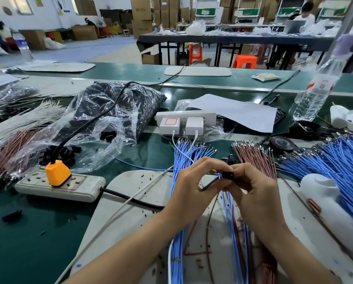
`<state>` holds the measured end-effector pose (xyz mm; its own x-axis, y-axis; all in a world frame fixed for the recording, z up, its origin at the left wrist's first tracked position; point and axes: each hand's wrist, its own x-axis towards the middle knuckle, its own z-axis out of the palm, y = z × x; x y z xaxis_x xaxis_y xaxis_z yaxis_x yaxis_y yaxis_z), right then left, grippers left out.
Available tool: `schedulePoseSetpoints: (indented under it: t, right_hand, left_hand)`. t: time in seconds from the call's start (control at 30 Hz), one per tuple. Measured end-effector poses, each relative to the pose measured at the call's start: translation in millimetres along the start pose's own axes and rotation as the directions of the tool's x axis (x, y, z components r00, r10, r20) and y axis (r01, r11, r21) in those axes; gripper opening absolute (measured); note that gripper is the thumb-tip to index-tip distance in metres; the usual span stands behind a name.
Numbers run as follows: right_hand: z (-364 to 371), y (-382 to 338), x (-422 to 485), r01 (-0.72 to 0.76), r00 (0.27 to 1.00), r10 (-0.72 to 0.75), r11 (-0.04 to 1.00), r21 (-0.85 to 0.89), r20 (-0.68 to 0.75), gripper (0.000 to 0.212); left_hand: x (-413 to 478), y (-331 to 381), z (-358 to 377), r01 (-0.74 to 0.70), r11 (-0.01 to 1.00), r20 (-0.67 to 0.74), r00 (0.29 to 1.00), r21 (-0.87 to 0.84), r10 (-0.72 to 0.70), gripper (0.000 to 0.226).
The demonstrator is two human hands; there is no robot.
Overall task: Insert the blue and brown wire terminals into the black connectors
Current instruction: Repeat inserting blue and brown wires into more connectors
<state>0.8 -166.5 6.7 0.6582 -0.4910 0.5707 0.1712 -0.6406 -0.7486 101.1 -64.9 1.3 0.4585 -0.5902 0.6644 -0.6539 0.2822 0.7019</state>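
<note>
My right hand [251, 187] pinches a small black connector [226, 174] between thumb and fingers above the grey mat. My left hand [194, 181] pinches a blue wire [213, 173] whose end meets the connector's left side; a dark brown wire [209, 184] hangs below the connector. A bundle of blue wires [183, 154] fans out behind my left hand, and a bundle of brown wires [251, 154] lies behind my right hand. More black connectors [230, 157] sit just beyond my fingers. Finished blue and brown wires trail down between my forearms.
A grey power strip with an orange plug [57, 175] lies at the left. A plastic bag of black parts [114, 107] sits behind it. White chargers [181, 125], black tape roll [282, 144], a water bottle [317, 93] and a large blue wire heap [339, 158] surround the mat.
</note>
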Motion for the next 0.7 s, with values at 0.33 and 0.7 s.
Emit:
schedulePoseSetpoints:
  t: [0.33, 0.7]
  right_hand:
    - [-1.0, 3.8, 0.4, 0.012, 1.0, -0.012, 0.999, -0.046, 0.013, 0.032]
    - [3.5, 11.5, -0.9, -0.084, 0.995, 0.09, 0.991, -0.107, 0.053, 0.029]
  left_hand:
    - [-0.5, 1.6, 0.5, 0.014, 0.998, 0.022, 1.0, -0.069, -0.012, 0.019]
    - [-0.4, -1.4, 2.6, 0.076, 0.996, 0.035, 0.997, -0.055, -0.074, 0.016]
